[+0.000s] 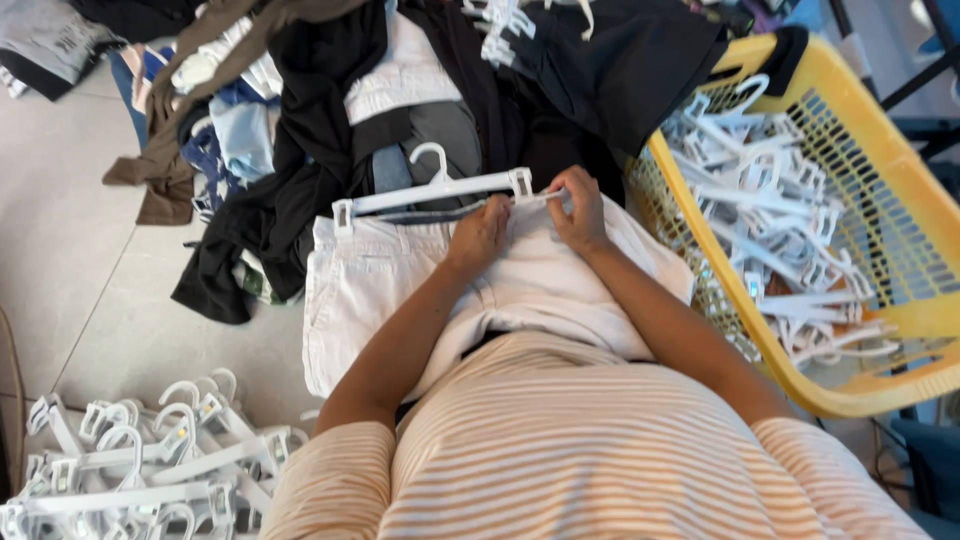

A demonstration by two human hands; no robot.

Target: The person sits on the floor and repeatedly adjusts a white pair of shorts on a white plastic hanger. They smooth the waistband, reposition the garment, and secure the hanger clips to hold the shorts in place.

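A pair of pale cream shorts lies across my lap, its waistband against a white plastic clip hanger. The hanger's left clip grips the waistband's left end. My left hand presses on the waistband near its middle. My right hand pinches the waistband's right end just beside the hanger's right clip. Both hands sit close together under the hanger bar.
A pile of dark and blue clothes lies ahead on the tiled floor. A yellow plastic basket full of white hangers stands at the right. More white hangers are heaped at the lower left.
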